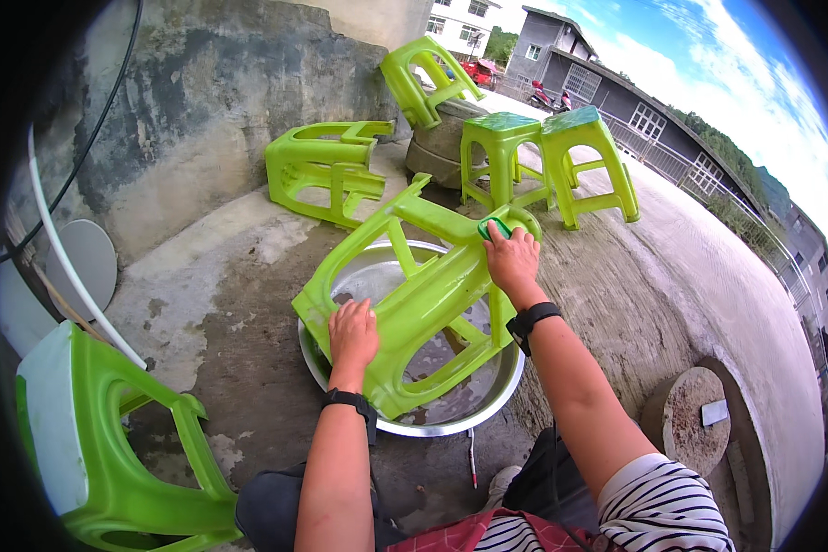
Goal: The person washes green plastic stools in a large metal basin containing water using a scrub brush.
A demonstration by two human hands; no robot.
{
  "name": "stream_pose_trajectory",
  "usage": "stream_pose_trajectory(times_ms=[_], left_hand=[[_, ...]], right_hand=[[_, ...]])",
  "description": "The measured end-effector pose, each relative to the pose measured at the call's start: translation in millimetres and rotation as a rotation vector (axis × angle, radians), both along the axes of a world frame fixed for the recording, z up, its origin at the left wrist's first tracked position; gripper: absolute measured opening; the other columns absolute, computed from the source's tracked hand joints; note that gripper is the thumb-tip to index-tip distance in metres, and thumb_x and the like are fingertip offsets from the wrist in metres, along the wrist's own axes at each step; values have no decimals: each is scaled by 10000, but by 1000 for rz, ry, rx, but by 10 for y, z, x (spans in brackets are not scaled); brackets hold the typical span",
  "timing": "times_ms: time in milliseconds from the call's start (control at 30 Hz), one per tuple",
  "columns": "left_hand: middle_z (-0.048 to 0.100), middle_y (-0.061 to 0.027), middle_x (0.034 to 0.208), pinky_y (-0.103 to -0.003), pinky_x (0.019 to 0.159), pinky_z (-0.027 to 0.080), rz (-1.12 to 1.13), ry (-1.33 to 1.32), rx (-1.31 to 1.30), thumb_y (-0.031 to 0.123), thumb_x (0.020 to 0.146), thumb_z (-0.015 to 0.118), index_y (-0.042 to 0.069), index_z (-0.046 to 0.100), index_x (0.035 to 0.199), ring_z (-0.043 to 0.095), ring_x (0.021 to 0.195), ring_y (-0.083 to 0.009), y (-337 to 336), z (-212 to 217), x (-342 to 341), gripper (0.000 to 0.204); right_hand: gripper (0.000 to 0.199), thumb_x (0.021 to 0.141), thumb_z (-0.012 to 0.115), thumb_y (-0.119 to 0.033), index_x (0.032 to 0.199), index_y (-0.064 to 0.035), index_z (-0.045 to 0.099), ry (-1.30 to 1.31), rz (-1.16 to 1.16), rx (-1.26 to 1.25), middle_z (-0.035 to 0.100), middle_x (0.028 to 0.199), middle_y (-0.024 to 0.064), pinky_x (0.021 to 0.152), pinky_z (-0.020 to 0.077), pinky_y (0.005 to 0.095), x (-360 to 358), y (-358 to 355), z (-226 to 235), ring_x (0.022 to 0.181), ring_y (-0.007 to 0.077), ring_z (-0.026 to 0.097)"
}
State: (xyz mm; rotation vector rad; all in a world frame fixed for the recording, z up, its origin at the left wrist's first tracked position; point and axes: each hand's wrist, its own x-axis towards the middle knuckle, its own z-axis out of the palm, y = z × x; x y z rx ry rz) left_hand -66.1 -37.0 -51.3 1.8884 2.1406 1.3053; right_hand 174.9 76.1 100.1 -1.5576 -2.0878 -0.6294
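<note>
A lime-green plastic stool [432, 281] lies tipped on its side across a wide metal basin [515, 373], wet and shiny. My left hand [352, 336] grips the stool at its near-left part, fingers bent over the plastic. At the far right end, my right hand [513, 262] presses a small green scrubbing brush [495, 227] against a stool leg. The brush's underside is hidden. Greyish water shows in the basin through the stool's openings.
Another green stool [138, 442] stands close at my left. Farther off, one stool [327, 170] lies on its side, one [423, 78] leans on a stone block [442, 147], and two [501, 152] stand upright. A round concrete stump [695, 419] is at right; a thin stick [472, 460] lies below the basin.
</note>
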Motion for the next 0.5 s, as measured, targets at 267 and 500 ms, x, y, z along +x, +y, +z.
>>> stream_pose_trajectory(times_ms=[267, 500], left_hand=[[653, -116, 1180, -448, 1062, 297, -139, -728, -32, 429, 1031, 259, 82, 663, 1171, 497, 1239, -295, 86, -110, -254, 551], [650, -112, 1073, -418, 991, 378, -31, 38, -6, 379, 1016, 360, 79, 660, 1129, 541, 1119, -302, -14, 124, 89, 439]], right_hand=[[531, 798, 703, -286, 1310, -272, 562, 69, 596, -67, 506, 1047, 151, 811, 410, 415, -853, -1405, -881, 937, 320, 507], [567, 881, 619, -215, 1412, -169, 427, 554, -25, 162, 498, 1042, 205, 815, 406, 451, 158, -255, -855, 927, 364, 488]])
